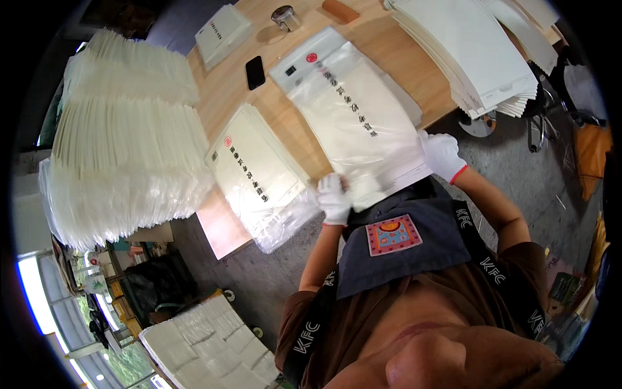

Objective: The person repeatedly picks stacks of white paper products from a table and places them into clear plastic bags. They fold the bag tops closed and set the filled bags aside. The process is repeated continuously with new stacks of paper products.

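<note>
My left hand, in a white glove with a red cuff, is curled at the near left corner of a clear plastic bag with black print and a red round mark. White paper sheets show at the bag's near end, close to my body. My right hand, gloved alike, grips the right near corner of the sheets, some fingers hidden behind the edge. The bag lies on other bags on the wooden table. Left of my left hand is a stack of filled printed bags, its near end overhanging the table edge.
A tall pile of filled clear bags rises at the left. A black phone, a metal cup and another bag stack lie farther back. Large white sheets overhang at the right. A white bundle pile stands lower left.
</note>
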